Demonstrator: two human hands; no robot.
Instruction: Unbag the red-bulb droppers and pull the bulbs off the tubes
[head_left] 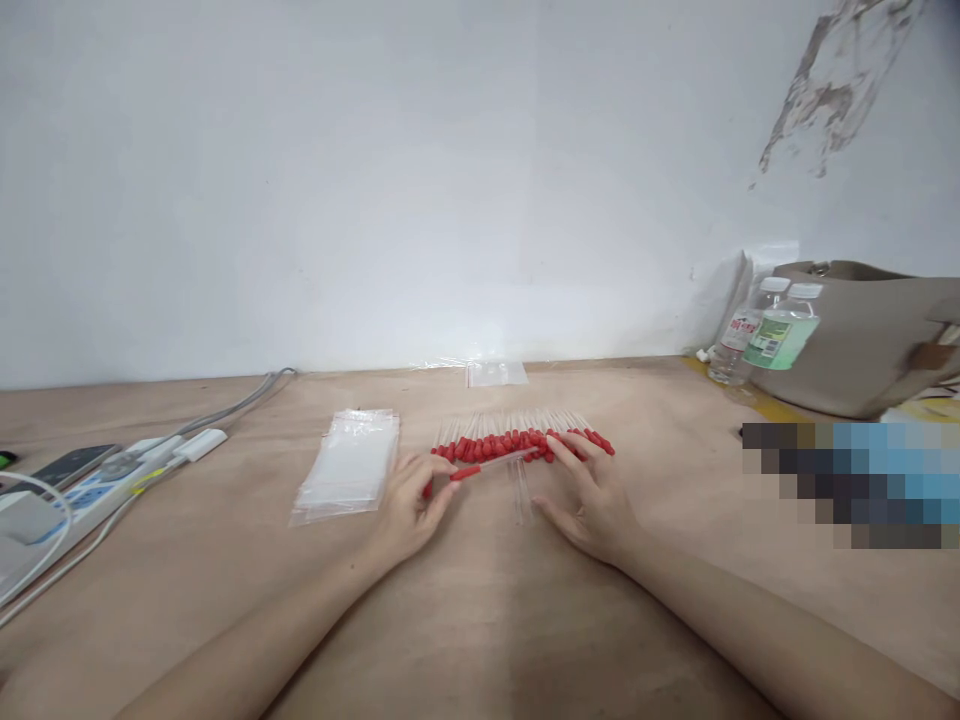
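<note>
Between thumb and fingers of my left hand (418, 502) is a dropper (466, 472) with a red rubber bulb and a thin clear tube that points right. Another bit of red shows inside that hand, partly hidden by the fingers. My right hand (596, 495) has its thumb and fingers apart, with the fingertips at the row of red-bulbed droppers (495, 445); whether they touch a bulb I cannot tell. The droppers lie side by side, clear tubes toward the wall. A few clear tubes (520, 490) lie on the table between my hands.
Clear plastic bags (349, 460) are stacked left of the droppers, and another bag (497, 374) lies by the wall. A power strip (90, 495) with cables and a phone (64, 468) are at far left. Bottles (784, 325) and a grey bag (862, 340) stand at right.
</note>
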